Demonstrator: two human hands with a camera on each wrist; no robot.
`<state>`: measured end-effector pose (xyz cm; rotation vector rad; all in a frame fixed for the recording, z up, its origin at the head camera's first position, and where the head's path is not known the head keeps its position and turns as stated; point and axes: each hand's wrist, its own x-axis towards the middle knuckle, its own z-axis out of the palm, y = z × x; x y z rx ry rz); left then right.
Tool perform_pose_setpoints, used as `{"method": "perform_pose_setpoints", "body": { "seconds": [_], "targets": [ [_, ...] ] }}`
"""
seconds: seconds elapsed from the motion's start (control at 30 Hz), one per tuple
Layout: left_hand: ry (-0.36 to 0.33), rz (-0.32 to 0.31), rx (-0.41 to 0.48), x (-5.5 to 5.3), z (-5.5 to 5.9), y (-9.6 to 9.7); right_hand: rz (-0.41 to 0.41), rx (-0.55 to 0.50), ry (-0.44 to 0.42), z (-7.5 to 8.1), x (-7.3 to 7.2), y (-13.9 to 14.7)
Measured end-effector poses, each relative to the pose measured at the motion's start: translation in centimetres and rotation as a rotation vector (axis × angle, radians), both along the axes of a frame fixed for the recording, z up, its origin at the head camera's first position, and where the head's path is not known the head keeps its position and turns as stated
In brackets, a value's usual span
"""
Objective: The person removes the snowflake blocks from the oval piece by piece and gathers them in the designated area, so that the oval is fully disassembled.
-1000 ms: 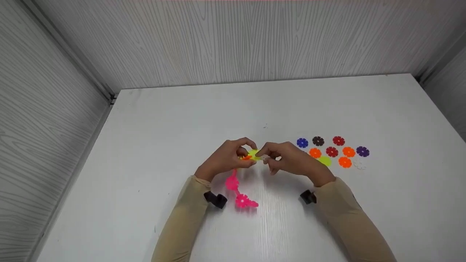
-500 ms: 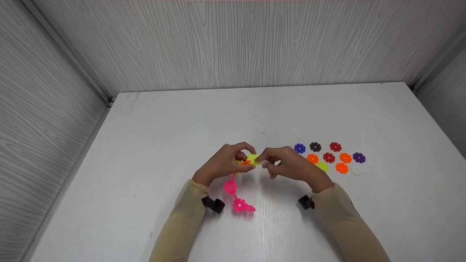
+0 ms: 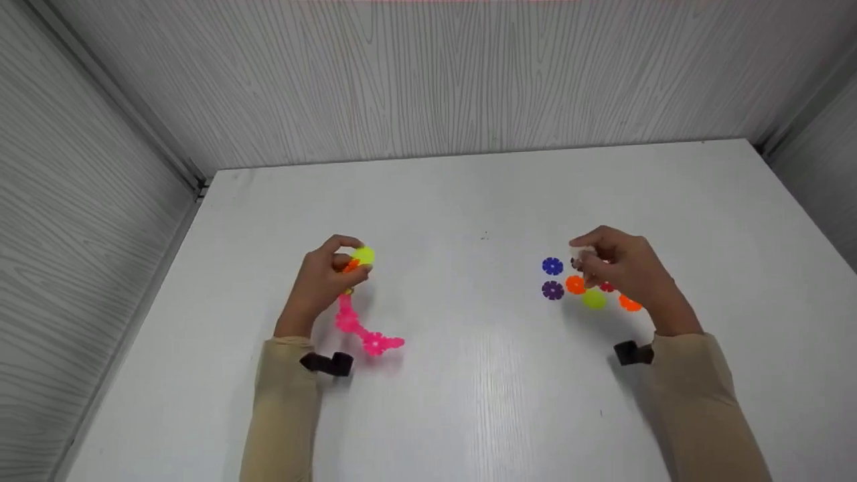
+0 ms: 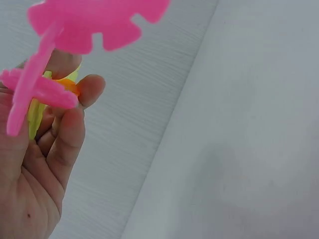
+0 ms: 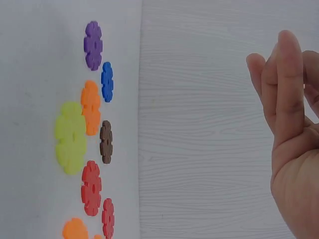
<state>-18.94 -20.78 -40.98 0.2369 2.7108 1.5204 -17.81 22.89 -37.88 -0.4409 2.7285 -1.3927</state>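
My left hand (image 3: 321,278) pinches a chain of joined, notched flower-shaped discs by its upper end. A yellow disc (image 3: 363,256) and an orange disc (image 3: 351,266) sit at the fingertips; pink discs (image 3: 375,343) hang below, over the table. The left wrist view shows the fingers (image 4: 70,134) behind a large pink disc (image 4: 114,30). Over the loose discs at the right is my right hand (image 3: 622,268), raised, fingers bent. Whitish colour shows between its index finger and thumb; I cannot tell whether this is a clear disc.
Loose discs lie on the white table (image 3: 455,402): blue (image 3: 552,266), purple (image 3: 552,290), lime (image 3: 594,299), orange (image 3: 575,284), plus brown (image 5: 106,142) and red (image 5: 91,188). The right hand covers several in the head view. Wood-grained panels (image 3: 428,80) rise behind and beside the table.
Both hands were together at the yellow disc and have parted. The left has moved left with the chain; the right has moved right, over the loose discs.
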Motion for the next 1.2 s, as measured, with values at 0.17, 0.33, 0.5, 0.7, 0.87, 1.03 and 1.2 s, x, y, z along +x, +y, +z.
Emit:
{"method": "perform_pose_setpoints", "body": {
  "seconds": [0.17, 0.33, 0.5, 0.7, 0.87, 1.03, 1.2],
  "targets": [
    [-0.021, -0.09, -0.016, -0.5, -0.5, 1.6, 0.039, 0.022, -0.032, 0.1, -0.8, -0.4],
    [-0.001, -0.086, -0.013, -0.3, -0.9, 2.5, 0.048, 0.065, -0.014, 0.1, -1.1, -0.9],
    [-0.015, -0.131, 0.005, -0.1, -0.8, 3.0, 0.079, 0.083, -0.01, 0.1, -1.1, -1.1],
    [-0.016, -0.197, -0.007, 0.0, -0.7, 3.7, 0.076, 0.073, -0.014, 0.4, -0.9, -0.8],
    [-0.013, -0.21, -0.004, 0.0, -0.8, 3.8, 0.093, 0.083, -0.007, 0.3, -1.2, -0.5],
    [-0.024, -0.231, -0.035, -0.1, -1.0, 4.0, 0.097, 0.108, -0.074, 0.0, -1.7, -0.2],
    [-0.008, -0.239, -0.077, -0.1, -1.1, 4.3, 0.102, 0.132, -0.117, -0.3, -1.8, -0.2]
  ]
}}
